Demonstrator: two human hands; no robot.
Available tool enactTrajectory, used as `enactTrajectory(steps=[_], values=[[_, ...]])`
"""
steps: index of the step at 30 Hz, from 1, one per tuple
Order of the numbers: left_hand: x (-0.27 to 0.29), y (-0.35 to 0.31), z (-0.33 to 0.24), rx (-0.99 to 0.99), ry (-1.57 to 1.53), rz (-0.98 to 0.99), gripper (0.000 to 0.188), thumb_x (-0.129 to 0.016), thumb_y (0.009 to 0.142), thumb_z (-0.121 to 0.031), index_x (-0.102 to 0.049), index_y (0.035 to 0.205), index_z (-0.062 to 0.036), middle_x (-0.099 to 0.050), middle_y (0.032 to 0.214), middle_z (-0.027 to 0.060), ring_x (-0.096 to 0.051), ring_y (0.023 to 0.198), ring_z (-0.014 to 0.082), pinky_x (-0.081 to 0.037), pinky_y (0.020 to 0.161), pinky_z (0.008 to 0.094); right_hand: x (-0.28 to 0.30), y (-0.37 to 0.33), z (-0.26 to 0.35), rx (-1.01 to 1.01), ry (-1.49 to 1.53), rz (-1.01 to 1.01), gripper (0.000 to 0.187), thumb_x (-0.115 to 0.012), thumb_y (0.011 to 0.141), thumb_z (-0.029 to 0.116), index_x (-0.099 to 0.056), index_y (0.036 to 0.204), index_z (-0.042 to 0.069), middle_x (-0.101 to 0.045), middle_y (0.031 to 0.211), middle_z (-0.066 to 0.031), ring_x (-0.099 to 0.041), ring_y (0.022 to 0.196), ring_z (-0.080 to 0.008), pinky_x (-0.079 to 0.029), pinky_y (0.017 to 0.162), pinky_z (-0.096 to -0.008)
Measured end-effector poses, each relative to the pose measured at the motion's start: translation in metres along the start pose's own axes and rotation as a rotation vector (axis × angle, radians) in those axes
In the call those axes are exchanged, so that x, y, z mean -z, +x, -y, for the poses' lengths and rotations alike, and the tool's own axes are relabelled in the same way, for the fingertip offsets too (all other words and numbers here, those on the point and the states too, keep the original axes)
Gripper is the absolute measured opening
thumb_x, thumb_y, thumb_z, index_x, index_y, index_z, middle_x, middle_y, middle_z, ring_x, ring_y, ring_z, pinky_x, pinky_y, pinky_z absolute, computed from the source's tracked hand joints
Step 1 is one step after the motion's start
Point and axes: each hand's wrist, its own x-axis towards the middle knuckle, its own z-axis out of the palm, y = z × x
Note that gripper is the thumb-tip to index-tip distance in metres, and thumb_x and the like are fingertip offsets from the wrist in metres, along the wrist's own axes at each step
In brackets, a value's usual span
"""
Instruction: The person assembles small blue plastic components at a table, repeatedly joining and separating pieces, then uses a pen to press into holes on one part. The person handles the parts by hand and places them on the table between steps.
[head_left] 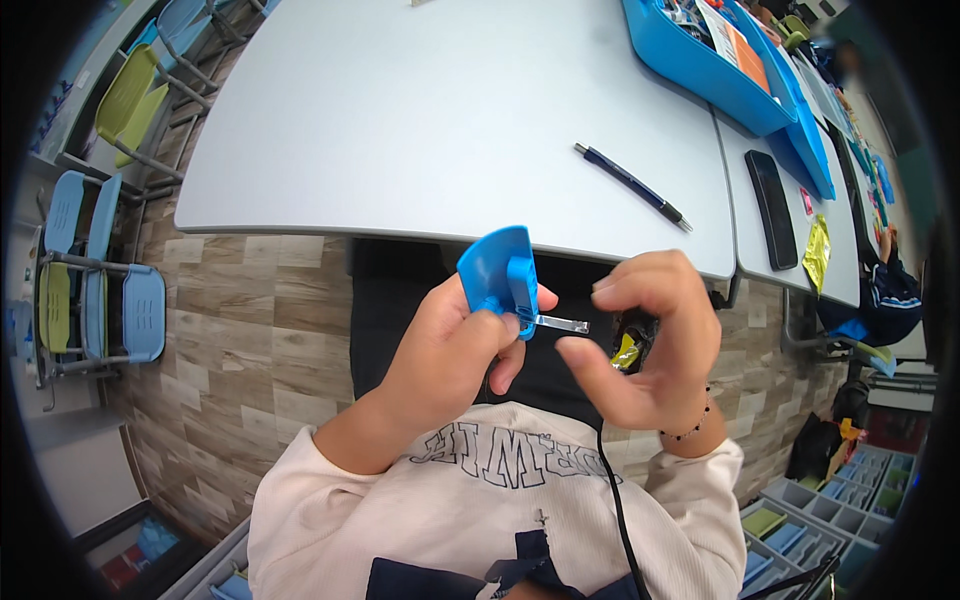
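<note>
My left hand pinches a blue plastic piece between thumb and fingers, in front of the table edge. The piece has a broad curved panel and a raised ridge along its right side. A narrow shiny metal strip, perhaps part of a nail clipper, sticks out to the right by my left thumb; how it meets the plastic is hidden. Just right of the strip's end, my right hand is open, thumb and forefinger curved apart with nothing between them. A dark bead bracelet circles that wrist.
On the white table lies a dark blue pen. Farther right are a blue case with packed items, a black phone and a yellow wrapper. Chairs stand at left. Another person sits at far right.
</note>
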Motion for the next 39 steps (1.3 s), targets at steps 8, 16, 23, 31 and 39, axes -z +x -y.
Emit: enactTrajectory(steps=[8,16,23,31,39], values=[[0.0,-0.002,-0.01,0.053,-0.104,0.078,0.029,-0.045,0.084,-0.015,-0.054,0.104,0.0041,-0.044,0.06,0.0008,-0.043,0.045,0.0093,-0.037,0.045,0.0236,-0.023,-0.001,0.009,-0.289,0.231,0.067,0.012,-0.065,0.079,0.004,-0.055,0.072,0.0,-0.05,0.059,-0.0063,-0.046,0.049,-0.0162,-0.036,0.046,-0.0272],[0.0,-0.009,-0.02,0.101,-0.056,0.088,0.03,-0.046,0.088,-0.022,-0.051,0.105,0.0022,-0.042,0.061,0.0001,-0.045,0.048,0.0084,-0.04,0.047,0.0227,-0.024,-0.002,0.013,-0.39,0.353,0.068,0.016,-0.056,0.088,0.004,-0.055,0.073,0.0,-0.05,0.059,-0.0063,-0.042,0.048,-0.0132,-0.032,0.044,-0.0262],[-0.007,-0.021,-0.019,-0.038,0.089,0.074,0.042,-0.04,0.096,-0.036,-0.05,0.107,0.0032,-0.047,0.067,0.0025,-0.046,0.053,0.0068,-0.038,0.049,0.0211,-0.026,-0.007,0.016,-0.354,0.443,0.044,0.015,-0.054,0.09,0.004,-0.055,0.077,-0.002,-0.054,0.064,-0.0072,-0.045,0.05,-0.0118,-0.034,0.045,-0.0237],[-0.006,-0.023,-0.013,-0.19,0.258,0.087,0.042,-0.037,0.099,-0.033,-0.047,0.111,0.0058,-0.051,0.067,0.0028,-0.047,0.053,0.0059,-0.038,0.048,0.0213,-0.024,-0.008,0.016,-0.353,0.473,0.079,0.015,-0.053,0.091,0.006,-0.053,0.078,-0.001,-0.054,0.065,-0.0079,-0.048,0.052,-0.013,-0.044,0.053,-0.0243],[-0.004,-0.02,-0.007,-0.303,0.39,0.051,0.03,-0.042,0.093,-0.015,-0.047,0.112,0.0072,-0.054,0.069,0.0065,-0.051,0.06,0.01,-0.042,0.055,0.0242,-0.026,-0.012,0.012,-0.269,0.363,0.09,0.012,-0.057,0.088,0.006,-0.051,0.08,0.0,-0.051,0.067,-0.0087,-0.052,0.056,-0.0195,-0.053,0.07,-0.0315]])
